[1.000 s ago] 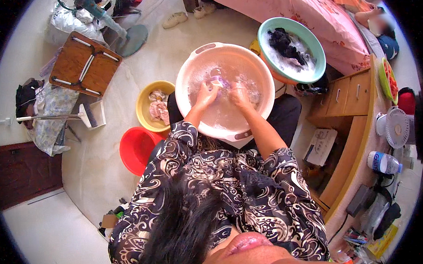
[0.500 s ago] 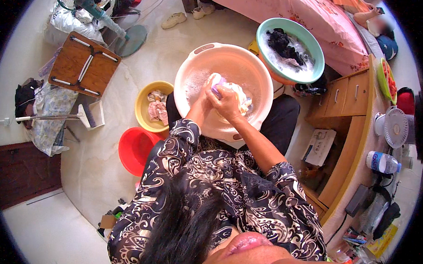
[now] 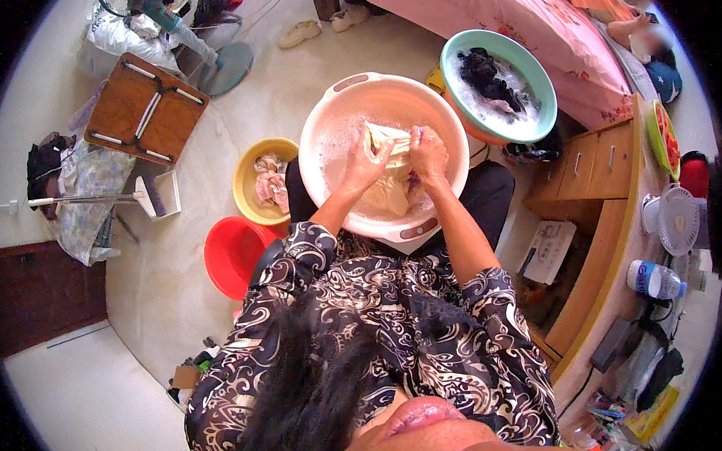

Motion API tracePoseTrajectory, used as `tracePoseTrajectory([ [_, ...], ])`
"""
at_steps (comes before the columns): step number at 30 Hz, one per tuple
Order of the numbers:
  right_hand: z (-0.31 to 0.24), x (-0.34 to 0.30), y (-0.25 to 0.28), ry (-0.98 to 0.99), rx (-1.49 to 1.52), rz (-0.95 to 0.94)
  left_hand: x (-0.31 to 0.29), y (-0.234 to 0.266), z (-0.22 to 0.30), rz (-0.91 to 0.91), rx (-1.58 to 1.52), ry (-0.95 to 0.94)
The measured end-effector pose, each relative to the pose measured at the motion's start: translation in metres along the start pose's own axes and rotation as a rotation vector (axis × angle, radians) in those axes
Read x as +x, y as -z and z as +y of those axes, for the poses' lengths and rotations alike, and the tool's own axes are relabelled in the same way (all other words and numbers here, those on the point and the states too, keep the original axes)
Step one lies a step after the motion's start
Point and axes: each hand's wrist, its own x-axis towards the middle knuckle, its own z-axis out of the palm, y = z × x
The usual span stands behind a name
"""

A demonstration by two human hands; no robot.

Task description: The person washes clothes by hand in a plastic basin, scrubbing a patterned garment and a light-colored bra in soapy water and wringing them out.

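Note:
Between my knees stands a large pale pink basin with soapy water in it. A wet cream-coloured cloth, perhaps a garment, is stretched between my two hands over the water, its lower part hanging into the basin. My left hand is closed on one side of the cloth, the thumb near its upper edge. On the other side my right hand grips it in a fist, with a bit of purple showing by the fingers. The cloth's exact kind I cannot make out.
Left of me are a yellow basin with pinkish clothes and a red basin. A turquoise basin of dark, sudsy clothes stands ahead on the right, beside the bed. A wooden desk runs along my right.
My hands were together, squeezing the bunched cloth above the water. They have moved apart, and the cloth is now spread between them.

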Motion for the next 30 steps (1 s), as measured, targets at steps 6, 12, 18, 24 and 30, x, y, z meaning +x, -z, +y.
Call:
tracePoseTrajectory([
  [6, -0.010, -0.017, 0.014, 0.205, -0.013, 0.053, -0.007, 0.021, -0.020, 0.022, 0.384, -0.117],
  [12, -0.023, -0.031, -0.021, 0.420, -0.198, -0.181, -0.004, 0.012, -0.031, -0.193, 0.649, 0.074],
  [18, -0.009, -0.018, -0.042, 0.253, -0.241, -0.323, 0.007, 0.023, -0.060, -0.142, 0.010, 0.384],
  [24, 0.006, -0.006, -0.046, 0.158, 0.304, -0.317, 0.022, 0.017, -0.046, -0.363, -1.108, 0.628],
  [30, -0.022, -0.014, -0.028, -0.162, 1.003, -0.449, 0.035, 0.000, -0.043, -0.240, -1.247, 0.724],
])
